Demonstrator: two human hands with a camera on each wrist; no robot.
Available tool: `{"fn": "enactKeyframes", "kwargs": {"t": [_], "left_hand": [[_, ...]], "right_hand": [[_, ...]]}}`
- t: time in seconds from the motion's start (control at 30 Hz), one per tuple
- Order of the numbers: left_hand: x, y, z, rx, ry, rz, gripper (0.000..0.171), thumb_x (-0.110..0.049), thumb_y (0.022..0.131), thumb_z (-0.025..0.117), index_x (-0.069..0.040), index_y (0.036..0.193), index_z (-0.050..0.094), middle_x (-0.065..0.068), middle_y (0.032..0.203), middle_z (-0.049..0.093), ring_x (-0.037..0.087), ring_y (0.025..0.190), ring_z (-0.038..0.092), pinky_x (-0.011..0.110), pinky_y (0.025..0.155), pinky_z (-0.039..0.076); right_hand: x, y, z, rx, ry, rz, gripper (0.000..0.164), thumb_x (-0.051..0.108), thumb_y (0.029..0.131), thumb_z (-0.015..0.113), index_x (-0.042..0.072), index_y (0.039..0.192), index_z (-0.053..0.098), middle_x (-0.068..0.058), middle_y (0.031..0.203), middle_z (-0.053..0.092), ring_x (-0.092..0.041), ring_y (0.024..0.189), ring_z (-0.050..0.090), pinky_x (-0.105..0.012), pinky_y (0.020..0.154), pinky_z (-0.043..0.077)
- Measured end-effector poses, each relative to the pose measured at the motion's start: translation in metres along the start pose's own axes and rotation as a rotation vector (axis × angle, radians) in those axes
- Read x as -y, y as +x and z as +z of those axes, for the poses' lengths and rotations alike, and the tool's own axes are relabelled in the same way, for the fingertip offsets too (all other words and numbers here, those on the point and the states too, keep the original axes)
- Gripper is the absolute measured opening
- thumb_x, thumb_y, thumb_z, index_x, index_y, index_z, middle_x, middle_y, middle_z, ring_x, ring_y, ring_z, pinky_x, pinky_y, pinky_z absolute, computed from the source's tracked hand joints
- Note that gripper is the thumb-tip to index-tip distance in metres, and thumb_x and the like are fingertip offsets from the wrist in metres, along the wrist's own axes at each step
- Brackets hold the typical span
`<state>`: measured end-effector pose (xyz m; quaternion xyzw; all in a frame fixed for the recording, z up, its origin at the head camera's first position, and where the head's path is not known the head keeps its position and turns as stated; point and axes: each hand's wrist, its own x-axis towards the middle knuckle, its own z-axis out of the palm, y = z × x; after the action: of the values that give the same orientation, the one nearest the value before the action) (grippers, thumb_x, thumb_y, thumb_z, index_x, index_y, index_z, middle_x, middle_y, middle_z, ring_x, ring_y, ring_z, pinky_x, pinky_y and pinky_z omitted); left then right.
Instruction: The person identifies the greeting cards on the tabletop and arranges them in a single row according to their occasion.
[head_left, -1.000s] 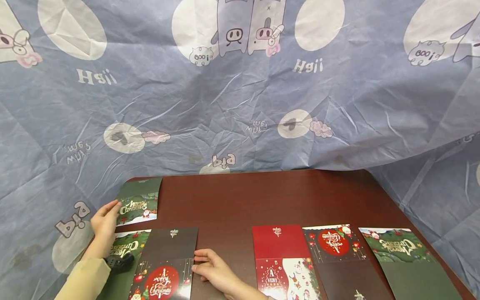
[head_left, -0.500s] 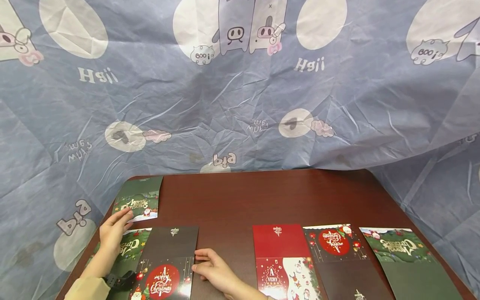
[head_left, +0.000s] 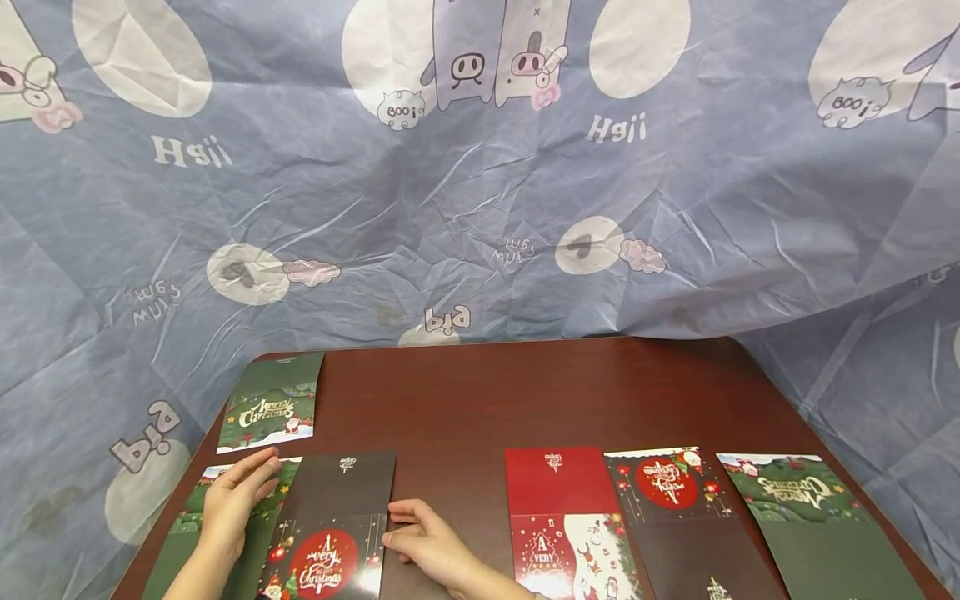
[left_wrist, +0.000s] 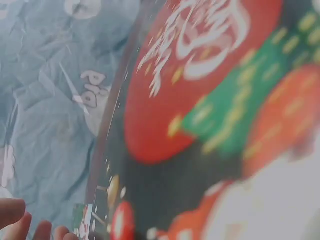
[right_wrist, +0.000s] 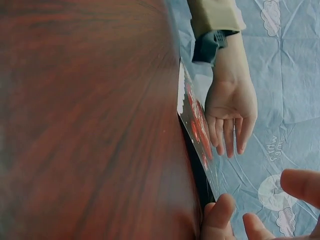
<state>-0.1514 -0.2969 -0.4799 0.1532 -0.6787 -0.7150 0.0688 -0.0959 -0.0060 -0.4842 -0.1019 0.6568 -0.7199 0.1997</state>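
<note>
A dark Christmas card (head_left: 341,492) with a red circle lies unfolded at the front left of the table. At its right edge rest the thumb and fingertips of my right hand (head_left: 427,537), spread apart in the right wrist view. My left hand (head_left: 228,504) hovers palm down over a green Christmas card (head_left: 180,550), with fingers loosely extended and nothing in them. Part of that green card is hidden by the hand and the dark card. Another green card (head_left: 270,417) lies unfolded behind it, in the back left corner. The dark card's print (left_wrist: 155,175) fills the left wrist view.
On the right lie a red card (head_left: 562,483), a dark card (head_left: 697,550) turned the other way round, and a green card (head_left: 832,550), all unfolded. A blue patterned cloth (head_left: 420,183) hangs behind the brown table (head_left: 517,392).
My left hand has left the back green card's left side and come nearer and slightly right, uncovering that card's front. My right hand has stayed at the dark card's edge.
</note>
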Motion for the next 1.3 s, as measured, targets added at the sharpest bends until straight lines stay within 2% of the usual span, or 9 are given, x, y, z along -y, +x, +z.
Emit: {"fn": "enactKeyframes", "kwargs": {"t": [0.13, 0.23, 0.37, 0.5, 0.6, 0.83, 1.0, 1.3], "left_hand": [[0.000, -0.011, 0.000, 0.008, 0.033, -0.071, 0.044, -0.025, 0.085, 0.071, -0.008, 0.124, 0.061, -0.019, 0.102, 0.065, -0.001, 0.090, 0.062, 0.021, 0.079, 0.052], [-0.001, -0.018, -0.001, 0.012, 0.061, -0.115, 0.053, -0.027, 0.085, 0.070, -0.006, 0.131, 0.054, -0.020, 0.104, 0.064, -0.002, 0.092, 0.061, 0.022, 0.081, 0.051], [-0.003, -0.025, -0.001, 0.021, 0.129, -0.147, 0.064, -0.032, 0.085, 0.069, -0.004, 0.138, 0.045, -0.022, 0.105, 0.061, -0.003, 0.093, 0.060, 0.024, 0.083, 0.050], [-0.004, -0.032, -0.001, 0.034, 0.168, -0.162, 0.067, -0.033, 0.087, 0.068, -0.004, 0.140, 0.041, -0.023, 0.107, 0.058, -0.003, 0.094, 0.060, 0.025, 0.085, 0.050], [-0.003, -0.036, -0.001, 0.037, 0.165, -0.153, 0.066, -0.031, 0.087, 0.067, -0.002, 0.140, 0.040, -0.023, 0.107, 0.058, -0.003, 0.094, 0.060, 0.025, 0.085, 0.050], [0.007, -0.041, -0.004, 0.043, 0.052, -0.127, 0.060, -0.024, 0.088, 0.068, 0.002, 0.136, 0.044, -0.019, 0.102, 0.063, 0.003, 0.094, 0.063, 0.025, 0.086, 0.050], [0.013, -0.042, -0.006, 0.041, 0.027, -0.128, 0.055, -0.025, 0.087, 0.069, 0.001, 0.132, 0.050, -0.018, 0.101, 0.064, 0.003, 0.094, 0.063, 0.024, 0.084, 0.050], [0.019, -0.045, -0.009, 0.075, -0.076, -0.039, 0.034, -0.018, 0.088, 0.068, -0.002, 0.118, 0.063, -0.011, 0.101, 0.068, 0.008, 0.093, 0.065, 0.026, 0.082, 0.051]], "right_hand": [[-0.001, 0.000, 0.000, 0.012, -0.008, 0.005, 0.040, 0.009, 0.088, 0.060, -0.002, 0.125, 0.049, -0.013, 0.122, 0.052, -0.016, 0.095, 0.057, -0.029, 0.071, 0.049], [0.000, 0.000, 0.000, 0.018, -0.009, 0.003, 0.041, 0.009, 0.088, 0.060, -0.002, 0.126, 0.048, -0.014, 0.122, 0.052, -0.016, 0.094, 0.057, -0.028, 0.070, 0.049], [0.001, 0.000, -0.001, 0.018, -0.009, 0.000, 0.044, 0.009, 0.088, 0.061, -0.003, 0.127, 0.046, -0.015, 0.124, 0.052, -0.016, 0.095, 0.057, -0.027, 0.070, 0.049], [0.002, -0.001, -0.001, 0.018, -0.013, 0.011, 0.045, 0.009, 0.088, 0.061, -0.003, 0.129, 0.045, -0.015, 0.124, 0.052, -0.018, 0.096, 0.057, -0.031, 0.072, 0.050], [0.001, -0.001, -0.001, 0.019, -0.010, 0.015, 0.046, 0.009, 0.088, 0.061, -0.003, 0.130, 0.045, -0.015, 0.124, 0.052, -0.018, 0.096, 0.057, -0.033, 0.073, 0.051], [-0.001, 0.001, 0.000, 0.024, 0.008, 0.000, 0.045, 0.007, 0.088, 0.060, -0.005, 0.128, 0.045, -0.017, 0.126, 0.052, -0.016, 0.094, 0.058, -0.029, 0.072, 0.050], [-0.001, 0.001, -0.001, 0.031, 0.002, 0.000, 0.045, 0.007, 0.088, 0.060, -0.006, 0.128, 0.046, -0.018, 0.127, 0.052, -0.015, 0.094, 0.058, -0.028, 0.071, 0.050], [-0.002, 0.001, 0.000, 0.029, -0.012, -0.002, 0.047, 0.010, 0.087, 0.059, -0.010, 0.127, 0.047, -0.018, 0.126, 0.054, -0.013, 0.092, 0.059, -0.024, 0.071, 0.050]]}}
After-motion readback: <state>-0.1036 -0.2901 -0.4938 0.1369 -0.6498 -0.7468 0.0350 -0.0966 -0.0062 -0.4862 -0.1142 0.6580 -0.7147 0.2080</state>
